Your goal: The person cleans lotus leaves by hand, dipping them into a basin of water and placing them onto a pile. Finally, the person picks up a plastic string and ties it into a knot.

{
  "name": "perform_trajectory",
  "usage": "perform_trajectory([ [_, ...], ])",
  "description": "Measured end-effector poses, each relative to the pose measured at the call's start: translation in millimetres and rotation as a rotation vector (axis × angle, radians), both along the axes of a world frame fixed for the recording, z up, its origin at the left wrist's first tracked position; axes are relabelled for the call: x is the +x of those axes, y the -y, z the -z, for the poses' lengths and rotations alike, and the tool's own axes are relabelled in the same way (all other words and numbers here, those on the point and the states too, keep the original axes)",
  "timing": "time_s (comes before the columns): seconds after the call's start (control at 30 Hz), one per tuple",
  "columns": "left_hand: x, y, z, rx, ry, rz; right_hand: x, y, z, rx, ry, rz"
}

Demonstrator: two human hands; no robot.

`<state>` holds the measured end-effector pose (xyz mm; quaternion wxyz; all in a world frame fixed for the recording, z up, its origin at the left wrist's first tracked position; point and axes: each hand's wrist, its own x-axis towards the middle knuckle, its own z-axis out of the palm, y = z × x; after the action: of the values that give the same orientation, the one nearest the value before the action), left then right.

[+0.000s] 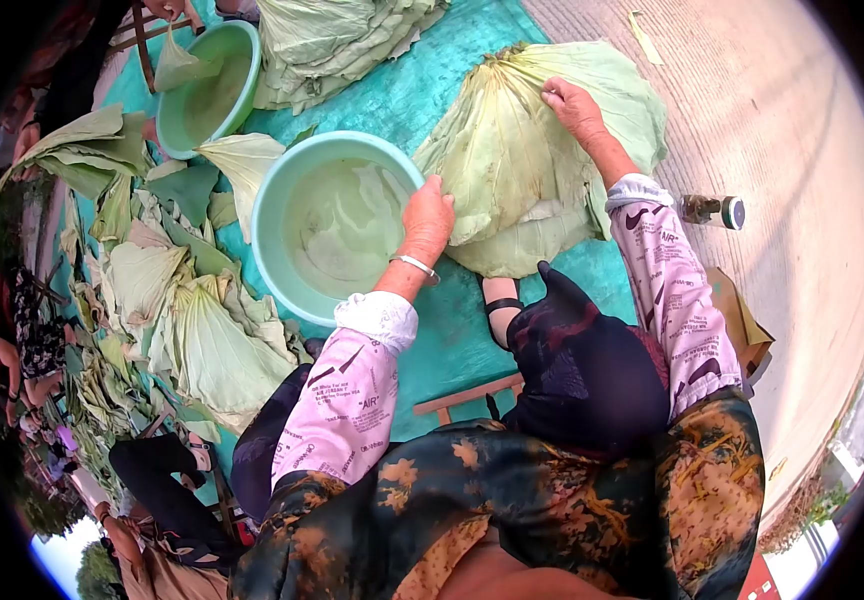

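Note:
A broad stack of pale green, pleated leaves [497,150] lies fanned out on the turquoise sheet [432,370]. My right hand [574,112] is over the upper part of this stack, its thumb and fingers pinched together; what they hold, if anything, is too small to make out. My left hand [428,218], closed, is between the stack's left edge and the rim of a light green basin [263,225]. Its fingertips are mostly hidden, and I cannot tell what is in them. Shallow water [347,215] stands in the basin.
Loose leaves [217,340] are heaped on the left. A second green basin [248,90] and another leaf stack [337,45] are at the top. A jar [712,211] stands or lies at the right, beyond my sleeve. Other people sit at the far left. A wooden stool edge [467,395] is below.

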<state>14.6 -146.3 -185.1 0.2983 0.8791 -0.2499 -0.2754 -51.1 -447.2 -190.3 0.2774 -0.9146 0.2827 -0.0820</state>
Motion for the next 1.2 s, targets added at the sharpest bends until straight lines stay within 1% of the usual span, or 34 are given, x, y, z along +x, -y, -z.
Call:
perform_trajectory([
  [0.2, -3.7, 14.3, -3.5, 0.043, 0.005, -0.035, 7.3, -10.6, -1.1, -0.072, -0.052, 0.103],
  [0.3, -6.2, 24.5, -0.3, 0.049, 0.082, -0.011, 5.8, -16.2, -1.7, -0.211, 0.042, 0.157],
  [0.4, -1.7, 28.8, 7.7, 0.122, 0.057, 0.015, 6.4, -39.1, -18.9, -0.686, 0.25, 0.063],
  [0.5, 1.6, 30.4, 7.3, 0.154, 0.077, 0.034, 4.1, -87.9, -12.2, -0.405, 0.239, -0.235],
  [0.6, 2.1, 31.4, 8.3, 0.134, 0.148, 0.084, -5.7, -127.1, 8.9, -0.425, 0.097, -0.36],
  [0.67, 4.0, 31.2, 7.4, 0.103, 0.112, 0.03, -16.7, -128.3, 39.4, -0.456, -0.003, -0.366],
  [0.7, 4.9, 31.8, 4.4, 0.084, 0.096, 0.004, -18.4, -126.5, 44.3, -0.475, -0.053, -0.368],
  [0.73, 4.4, 31.6, 0.7, -0.033, 0.195, -0.029, -20.2, -124.4, 48.8, -0.466, -0.079, -0.385],
  [0.8, 1.1, 28.1, -4.3, -0.278, 0.395, -0.101, -20.2, -127.7, 55.6, -0.46, -0.047, -0.353],
  [0.83, -3.3, 27.7, -6.2, -0.307, 0.342, -0.021, -20.1, -130.0, 56.1, -0.455, -0.033, -0.341],
  [0.9, -16.0, 32.1, -8.2, -0.368, 0.238, 0.13, -19.2, -130.4, 57.4, -0.526, -0.093, -0.347],
  [0.93, -23.9, 33.3, -5.9, -0.272, 0.203, 0.201, -19.0, -130.8, 59.2, -0.56, -0.125, -0.353],
  [1.0, -38.3, 32.6, 6.7, -0.083, 0.136, 0.342, -19.2, -130.4, 63.4, -0.516, -0.071, -0.345],
  [1.07, -45.8, 23.4, 36.8, 0.086, 0.161, 0.333, -18.9, -129.5, 64.3, -0.497, -0.045, -0.343],
  [1.1, -47.9, 21.7, 41.6, 0.172, 0.173, 0.329, -18.8, -129.1, 64.6, -0.499, -0.043, -0.344],
  [1.2, -66.7, 19.8, 50.4, 0.234, 0.174, 0.195, -19.9, -131.2, 65.8, -0.496, -0.045, -0.344],
])
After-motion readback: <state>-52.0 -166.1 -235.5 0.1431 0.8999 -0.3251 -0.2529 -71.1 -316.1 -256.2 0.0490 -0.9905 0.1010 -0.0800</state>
